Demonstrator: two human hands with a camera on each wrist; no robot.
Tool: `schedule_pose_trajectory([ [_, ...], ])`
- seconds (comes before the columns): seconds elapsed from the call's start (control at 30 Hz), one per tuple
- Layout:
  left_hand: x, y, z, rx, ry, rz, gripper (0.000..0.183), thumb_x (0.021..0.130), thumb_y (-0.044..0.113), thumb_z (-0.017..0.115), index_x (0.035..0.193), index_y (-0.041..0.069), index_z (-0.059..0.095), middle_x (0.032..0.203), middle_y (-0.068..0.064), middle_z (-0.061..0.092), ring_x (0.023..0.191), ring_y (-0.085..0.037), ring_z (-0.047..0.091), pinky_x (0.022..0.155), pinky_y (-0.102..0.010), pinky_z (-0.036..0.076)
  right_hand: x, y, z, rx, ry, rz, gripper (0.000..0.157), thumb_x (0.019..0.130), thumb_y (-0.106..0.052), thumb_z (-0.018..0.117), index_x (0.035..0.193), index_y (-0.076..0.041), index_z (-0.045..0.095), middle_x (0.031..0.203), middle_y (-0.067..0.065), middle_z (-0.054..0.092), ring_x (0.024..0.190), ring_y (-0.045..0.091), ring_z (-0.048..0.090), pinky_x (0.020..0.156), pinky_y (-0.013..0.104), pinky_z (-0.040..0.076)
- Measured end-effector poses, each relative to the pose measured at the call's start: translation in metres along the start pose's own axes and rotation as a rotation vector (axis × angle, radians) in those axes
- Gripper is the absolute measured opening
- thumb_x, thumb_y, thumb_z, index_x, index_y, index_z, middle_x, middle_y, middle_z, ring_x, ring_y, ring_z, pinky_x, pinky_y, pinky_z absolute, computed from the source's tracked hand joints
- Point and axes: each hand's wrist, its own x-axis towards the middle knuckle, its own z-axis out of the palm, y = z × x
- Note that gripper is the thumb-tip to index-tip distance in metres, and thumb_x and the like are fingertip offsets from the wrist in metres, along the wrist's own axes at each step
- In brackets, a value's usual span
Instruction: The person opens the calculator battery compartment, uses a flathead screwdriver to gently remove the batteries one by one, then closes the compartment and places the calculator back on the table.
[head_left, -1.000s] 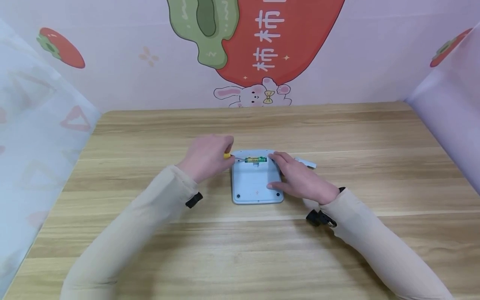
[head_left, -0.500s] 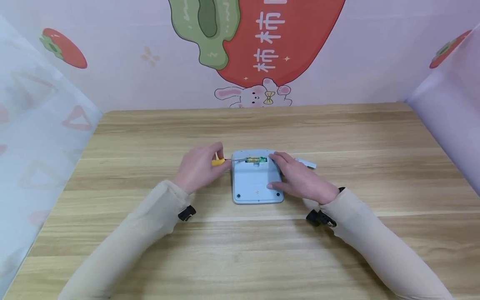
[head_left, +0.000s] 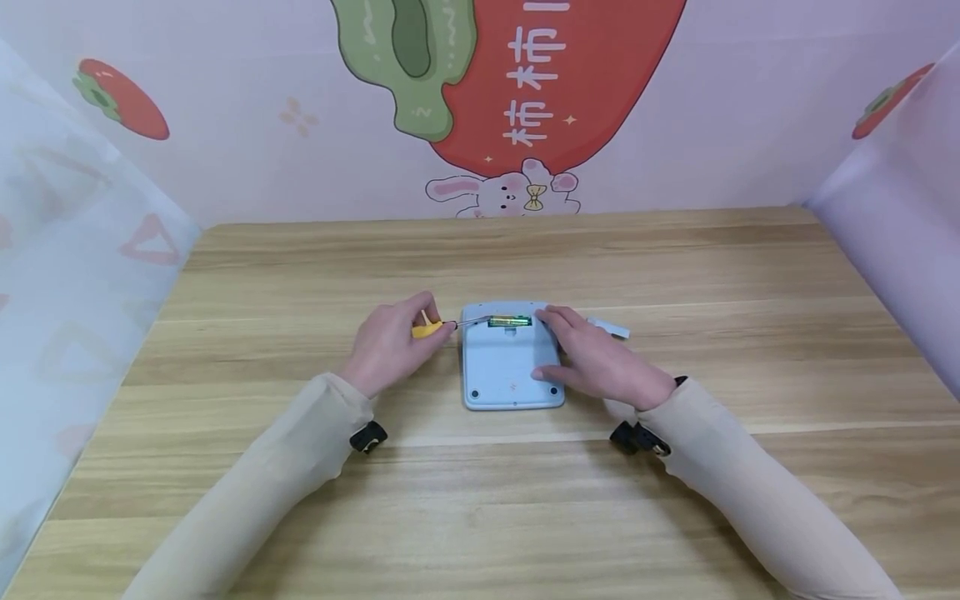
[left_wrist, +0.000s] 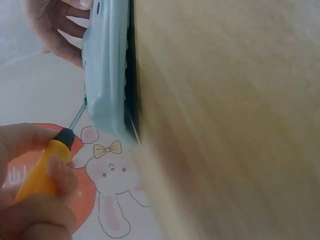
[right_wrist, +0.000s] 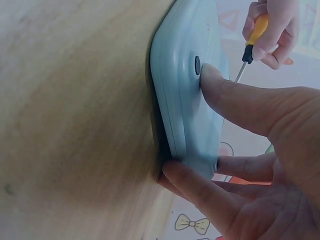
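A light-blue calculator (head_left: 513, 367) lies face down on the table, its battery bay exposed near the far edge. In that bay sits a green battery (head_left: 510, 321). My left hand (head_left: 390, 337) grips the yellow handle of a screwdriver (left_wrist: 37, 175), thumb and fingers wrapped around it. The thin metal shaft slants over the calculator's left side, with its tip at the battery's left end. My right hand (head_left: 600, 358) holds the calculator's right side. In the right wrist view its thumb presses the back near a black round foot (right_wrist: 197, 65), while the fingers brace the side edge.
A small light-blue battery cover (head_left: 609, 327) lies on the table just beyond the right hand. The wooden tabletop (head_left: 480, 517) ends at a printed backdrop (head_left: 262, 150) behind it, with cloth sides left and right.
My left hand has drawn back to the left and slightly nearer me, showing more of the screwdriver's handle and shaft. The tip stays by the battery's left end. My right hand keeps its place.
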Motion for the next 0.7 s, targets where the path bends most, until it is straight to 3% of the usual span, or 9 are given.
schedule_pose_trajectory([
  [0.2, -0.003, 0.007, -0.006, 0.068, -0.009, 0.009, 0.020, 0.087, 0.033, 0.060, 0.086, 0.014, 0.055, 0.051, 0.001, 0.045, 0.048, -0.015, 0.040, 0.045, -0.024, 0.029, 0.000, 0.000, 0.000, 0.004, 0.000, -0.002, 0.078, 0.082, -0.032, 0.069, 0.141, 0.000, 0.030, 0.144, 0.021, 0.033, 0.127, 0.035, 0.043, 0.102, 0.045, 0.039],
  [0.43, -0.006, 0.021, -0.015, 0.111, -0.080, -0.006, 0.020, 0.087, 0.033, 0.060, 0.090, 0.014, 0.058, 0.051, 0.001, 0.044, 0.046, -0.015, 0.041, 0.043, -0.023, 0.030, -0.001, 0.001, 0.001, 0.003, 0.002, 0.006, 0.078, 0.082, -0.032, 0.069, 0.142, -0.001, 0.029, 0.144, 0.020, 0.033, 0.127, 0.034, 0.043, 0.102, 0.045, 0.039],
  [0.7, -0.002, 0.032, -0.015, 0.157, -0.132, -0.007, 0.019, 0.090, 0.031, 0.058, 0.088, 0.013, 0.058, 0.051, 0.001, 0.043, 0.045, -0.015, 0.041, 0.041, -0.022, 0.027, -0.002, 0.000, 0.000, 0.008, 0.002, 0.003, 0.077, 0.083, -0.032, 0.068, 0.142, -0.001, 0.029, 0.145, 0.020, 0.033, 0.127, 0.034, 0.043, 0.102, 0.045, 0.039],
])
